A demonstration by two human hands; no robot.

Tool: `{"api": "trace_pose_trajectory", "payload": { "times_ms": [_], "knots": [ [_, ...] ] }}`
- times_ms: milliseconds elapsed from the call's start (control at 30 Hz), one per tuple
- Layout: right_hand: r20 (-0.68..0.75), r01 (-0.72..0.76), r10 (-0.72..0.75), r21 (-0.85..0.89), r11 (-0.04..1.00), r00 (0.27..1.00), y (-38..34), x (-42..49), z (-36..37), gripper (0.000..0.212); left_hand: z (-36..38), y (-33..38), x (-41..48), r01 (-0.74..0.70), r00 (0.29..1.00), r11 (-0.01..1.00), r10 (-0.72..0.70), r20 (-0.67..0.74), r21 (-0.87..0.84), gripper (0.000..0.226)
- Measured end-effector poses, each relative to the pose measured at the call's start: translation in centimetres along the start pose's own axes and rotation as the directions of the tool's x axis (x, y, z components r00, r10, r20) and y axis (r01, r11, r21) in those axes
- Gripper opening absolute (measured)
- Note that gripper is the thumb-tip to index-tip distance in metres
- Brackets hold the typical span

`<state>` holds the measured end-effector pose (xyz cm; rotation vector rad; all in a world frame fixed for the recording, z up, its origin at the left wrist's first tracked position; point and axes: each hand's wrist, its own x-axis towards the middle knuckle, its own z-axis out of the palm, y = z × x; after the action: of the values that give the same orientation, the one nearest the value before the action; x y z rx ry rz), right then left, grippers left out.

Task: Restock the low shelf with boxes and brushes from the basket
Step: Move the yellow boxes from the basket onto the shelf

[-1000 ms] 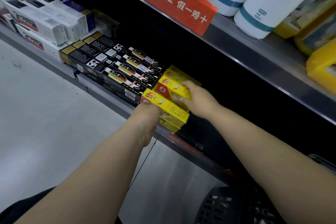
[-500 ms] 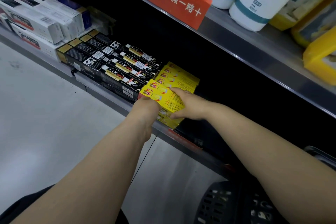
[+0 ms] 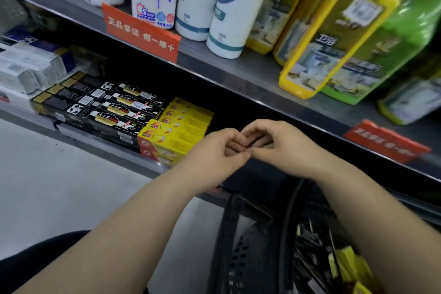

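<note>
The low shelf [image 3: 102, 151] has dark open room on its right part. The black basket [image 3: 229, 234] sits below that part. Yellow boxes [image 3: 181, 131] lie at the shelf's front edge, touching black boxes [image 3: 107, 110]. The left hand [image 3: 214, 153] and right hand [image 3: 281, 145] touch, fingers curled, holding nothing.

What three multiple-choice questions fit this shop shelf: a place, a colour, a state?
1. The yellow cardboard boxes on the low metal shelf lie: A right of the black cardboard boxes; B left of white boxes; C on the floor.
2. The paper sign on the edge of the upper shelf is: A blue; B orange; C green.
3. The left hand and right hand: A grip a box; B hold nothing; C hold a brush.
1A, they abut the black row; 2B, orange face; 3B, curled fingers meet, empty.
</note>
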<state>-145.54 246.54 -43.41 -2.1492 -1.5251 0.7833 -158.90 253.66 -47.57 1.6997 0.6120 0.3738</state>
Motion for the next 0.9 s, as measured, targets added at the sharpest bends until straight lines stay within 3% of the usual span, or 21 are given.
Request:
{"api": "trace_pose_trajectory", "payload": {
  "times_ms": [100, 200, 300, 400, 500, 567, 667, 767, 900],
  "knots": [
    [-0.072, -0.020, 0.020, 0.005, 1.000, 0.997, 1.9, -5.5, -1.3, 0.024, 2.9, 2.0, -1.3, -0.155, 0.979, 0.968, 0.124, 0.159, 0.198, 0.016],
    [-0.135, -0.082, 0.079, -0.018, 0.996, 0.988, 4.2, -10.6, -2.1, 0.030, 5.4, 3.4, -2.5, -0.321, 0.932, 0.844, 0.202, 0.300, 0.430, 0.022],
    [-0.125, -0.206, 0.196, -0.068, 0.976, 0.973, 7.7, -15.3, -1.9, 0.022, 7.6, 4.8, -3.5, -0.381, 0.888, 0.815, 0.190, 0.420, 0.437, 0.020],
    [-0.078, -0.360, 0.353, -0.273, 0.892, 0.932, 12.2, -19.2, -1.0, 0.019, 9.9, 5.2, -4.5, -0.390, 0.857, 0.804, 0.138, 0.497, 0.449, 0.018],
    [0.067, -0.523, 0.604, -0.429, 0.736, 0.794, 16.6, -22.7, 0.8, 0.054, 12.6, 4.7, -5.8, -0.446, 0.803, 0.764, 0.112, 0.585, 0.466, 0.022],
    [0.161, -0.627, 0.695, -0.325, 0.708, 0.701, 18.8, -24.6, 2.8, 0.086, 14.1, 4.3, -6.8, -0.466, 0.756, 0.760, 0.077, 0.650, 0.453, 0.024],
    [0.128, -0.725, 0.734, -0.117, 0.679, 0.667, 20.1, -25.5, 5.8, 0.100, 15.4, 3.6, -7.7, -0.463, 0.721, 0.759, 0.023, 0.692, 0.458, 0.026],
    [0.032, -0.756, 0.763, -0.115, 0.644, 0.645, 20.8, -25.0, 7.5, 0.093, 15.8, 2.9, -8.0, -0.434, 0.698, 0.772, -0.037, 0.715, 0.464, 0.027],
    [-0.073, -0.766, 0.767, 0.048, 0.641, 0.637, 20.4, -24.4, 6.1, 0.062, 16.0, 2.1, -8.0, -0.378, 0.698, 0.788, -0.103, 0.709, 0.486, 0.032]
  ]
}}
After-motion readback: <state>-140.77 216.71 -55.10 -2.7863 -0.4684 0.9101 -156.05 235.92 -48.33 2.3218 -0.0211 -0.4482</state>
